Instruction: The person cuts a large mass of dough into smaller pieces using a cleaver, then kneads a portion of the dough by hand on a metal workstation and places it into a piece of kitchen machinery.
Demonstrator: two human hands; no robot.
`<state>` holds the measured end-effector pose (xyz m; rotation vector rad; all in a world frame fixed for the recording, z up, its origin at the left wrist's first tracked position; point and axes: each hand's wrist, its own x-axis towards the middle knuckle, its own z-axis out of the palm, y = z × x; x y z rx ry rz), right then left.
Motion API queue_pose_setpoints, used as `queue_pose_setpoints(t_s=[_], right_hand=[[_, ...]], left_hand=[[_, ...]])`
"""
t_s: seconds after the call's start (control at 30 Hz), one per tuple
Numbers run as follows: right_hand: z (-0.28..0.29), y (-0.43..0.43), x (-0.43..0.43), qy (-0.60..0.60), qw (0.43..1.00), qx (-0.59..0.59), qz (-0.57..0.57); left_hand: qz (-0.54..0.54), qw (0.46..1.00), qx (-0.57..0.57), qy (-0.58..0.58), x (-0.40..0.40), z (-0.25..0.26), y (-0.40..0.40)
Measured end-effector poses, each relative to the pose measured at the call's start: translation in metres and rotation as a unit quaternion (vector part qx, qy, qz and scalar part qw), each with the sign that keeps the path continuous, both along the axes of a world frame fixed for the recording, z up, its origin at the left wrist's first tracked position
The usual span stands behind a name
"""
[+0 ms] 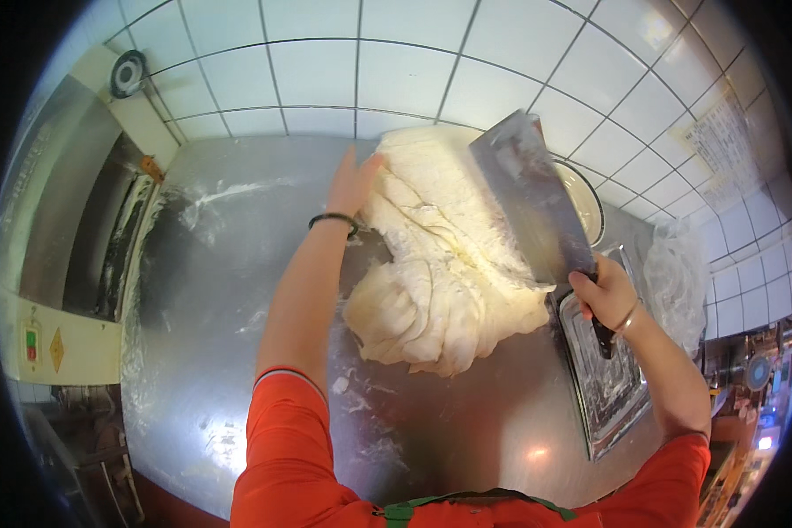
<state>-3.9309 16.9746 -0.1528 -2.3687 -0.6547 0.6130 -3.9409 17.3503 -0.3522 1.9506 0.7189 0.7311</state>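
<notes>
A large pale mass of dough lies on the steel worktop, folded and creased along its middle. My left hand rests against the dough's far left edge, its fingers stretched out and holding nothing. In my right hand is the dark handle of a wide-bladed cleaver. The blade slants up and left along the right side of the dough, over its edge. Whether the metal touches the dough there, I cannot tell.
A metal tray dusted with flour lies at the right. Behind the blade is a dark-rimmed bowl, near a clear plastic bag. On the left stands a machine with green and red buttons. White tiles wall the back.
</notes>
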Motion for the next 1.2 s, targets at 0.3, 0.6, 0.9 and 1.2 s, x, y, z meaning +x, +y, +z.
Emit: queue_pose_setpoints(t_s=[0.3, 0.6, 0.9, 1.2], right_hand=[[-0.006, -0.03, 0.009, -0.011, 0.991, 0.119, -0.063], [-0.011, 0.03, 0.004, -0.191, 0.935, -0.203, 0.218], [-0.094, 0.148, 0.018, -0.163, 0.951, -0.149, 0.215], [-0.004, 0.055, -0.006, -0.127, 0.93, -0.214, 0.269]], left_hand=[[-0.324, 0.935, -0.103, 0.099, -0.037, 0.042, -0.071], [-0.306, 0.905, 0.293, -0.037, -0.144, 0.067, -0.192], [-0.313, 0.892, 0.324, -0.044, -0.16, 0.051, -0.219], [-0.229, 0.95, 0.211, 0.028, -0.166, 0.062, -0.187]])
